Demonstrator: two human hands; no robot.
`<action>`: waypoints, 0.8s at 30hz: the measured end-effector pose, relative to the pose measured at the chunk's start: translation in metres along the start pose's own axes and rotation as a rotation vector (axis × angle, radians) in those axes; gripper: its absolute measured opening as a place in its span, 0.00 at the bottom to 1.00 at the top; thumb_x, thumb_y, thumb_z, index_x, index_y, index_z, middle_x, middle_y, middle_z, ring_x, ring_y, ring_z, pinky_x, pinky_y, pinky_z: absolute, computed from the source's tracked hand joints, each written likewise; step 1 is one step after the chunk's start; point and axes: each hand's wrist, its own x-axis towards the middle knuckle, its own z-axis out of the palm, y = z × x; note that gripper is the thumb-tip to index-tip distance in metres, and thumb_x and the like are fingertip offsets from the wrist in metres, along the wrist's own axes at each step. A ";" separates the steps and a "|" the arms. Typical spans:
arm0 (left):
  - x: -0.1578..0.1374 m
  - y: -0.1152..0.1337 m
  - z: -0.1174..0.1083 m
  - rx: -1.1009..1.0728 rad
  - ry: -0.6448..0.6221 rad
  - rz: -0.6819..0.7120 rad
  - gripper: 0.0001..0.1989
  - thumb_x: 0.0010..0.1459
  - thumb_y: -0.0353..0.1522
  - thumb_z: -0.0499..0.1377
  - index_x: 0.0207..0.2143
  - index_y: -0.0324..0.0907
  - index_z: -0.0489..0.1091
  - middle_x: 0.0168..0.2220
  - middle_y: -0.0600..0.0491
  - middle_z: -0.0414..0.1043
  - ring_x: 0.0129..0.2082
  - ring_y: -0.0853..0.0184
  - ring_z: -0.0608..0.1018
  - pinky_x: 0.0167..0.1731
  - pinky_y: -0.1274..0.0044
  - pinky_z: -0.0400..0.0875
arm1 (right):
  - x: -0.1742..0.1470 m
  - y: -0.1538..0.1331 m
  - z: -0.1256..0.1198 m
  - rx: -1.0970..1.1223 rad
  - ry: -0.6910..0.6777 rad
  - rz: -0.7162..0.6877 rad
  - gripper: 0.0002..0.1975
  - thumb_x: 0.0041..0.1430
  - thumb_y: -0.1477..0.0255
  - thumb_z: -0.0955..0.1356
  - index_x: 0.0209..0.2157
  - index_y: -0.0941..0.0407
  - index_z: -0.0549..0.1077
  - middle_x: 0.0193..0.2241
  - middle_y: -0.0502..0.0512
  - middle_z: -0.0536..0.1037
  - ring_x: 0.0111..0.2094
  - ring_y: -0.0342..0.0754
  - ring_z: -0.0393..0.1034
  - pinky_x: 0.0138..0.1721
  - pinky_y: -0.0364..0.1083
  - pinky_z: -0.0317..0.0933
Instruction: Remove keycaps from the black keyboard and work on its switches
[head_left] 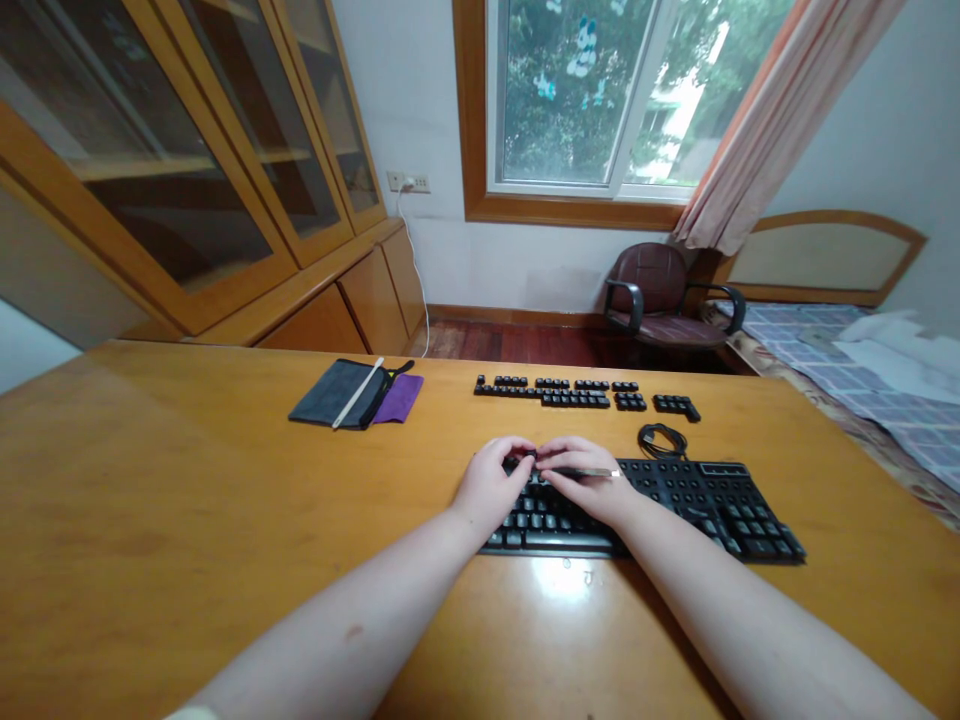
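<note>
The left hand (489, 488) and right hand (581, 486) hide part of a black keyboard (679, 490); right fingers clamp a slim tool (592, 472); left fingers curl, their grip unclear.

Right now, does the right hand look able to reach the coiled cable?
Probably yes: the coiled cable lies just past the keyboard with nothing visible over it, though the slim tool in the right hand could hamper a grasp.

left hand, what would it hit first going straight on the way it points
The left hand would probably meet the right hand first, above the keyboard; whether they already touch is unclear.
</note>
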 end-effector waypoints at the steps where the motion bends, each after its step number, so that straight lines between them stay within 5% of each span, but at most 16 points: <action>1: 0.000 -0.001 0.000 -0.009 -0.002 0.005 0.08 0.54 0.28 0.56 0.37 0.42 0.71 0.36 0.54 0.74 0.37 0.68 0.75 0.41 0.75 0.70 | 0.000 0.000 0.000 0.007 -0.001 0.002 0.08 0.55 0.71 0.68 0.37 0.52 0.77 0.38 0.56 0.76 0.39 0.47 0.72 0.43 0.48 0.68; 15: 0.000 -0.005 0.003 -0.014 0.015 0.013 0.07 0.55 0.28 0.55 0.37 0.42 0.71 0.36 0.53 0.73 0.39 0.68 0.75 0.42 0.74 0.71 | 0.002 -0.007 -0.003 0.029 0.041 0.010 0.06 0.57 0.71 0.67 0.34 0.53 0.76 0.36 0.56 0.77 0.38 0.47 0.72 0.42 0.49 0.67; 24: -0.001 -0.007 0.004 -0.020 0.011 -0.019 0.10 0.58 0.30 0.53 0.41 0.43 0.71 0.40 0.52 0.74 0.40 0.67 0.76 0.43 0.74 0.71 | -0.002 0.000 -0.006 0.080 0.213 0.069 0.18 0.65 0.65 0.57 0.33 0.55 0.76 0.37 0.58 0.75 0.41 0.50 0.69 0.45 0.51 0.63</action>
